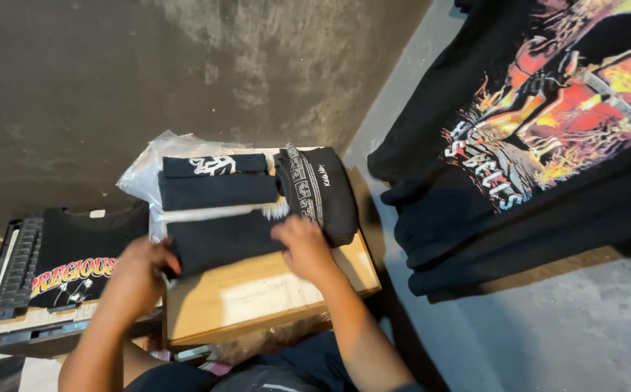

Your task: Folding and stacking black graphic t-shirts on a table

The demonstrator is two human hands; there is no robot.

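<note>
Both hands work a folded black garment (221, 243) that lies across a pale wooden counter (257, 297). The left hand (137, 272) has its grip closed over the garment's near-left end, fingers curled around the edge so the fold stays pinched together. The right hand (304, 247) lies flat on the cloth at the opposite end, its grip released, palm and fingers pressing down rather than grasping, which keeps the fabric smooth and stops it sliding on the board.

Just beyond the two grips, a second folded black piece (217, 185) with a white print sits on a clear plastic bag (141, 174), and beside it, past the right hand, a folded black shirt with a white patterned band (319, 192) rests at the counter's far corner, partly overlapping the worked garment. Outward of the left grip, a black shirt with red and yellow lettering (76, 261) lies spread on a dark frame (14, 279). Well apart on the right-hand side, large black shirts with a fiery print (533, 131) lie stacked on the grey floor (584, 334).
</note>
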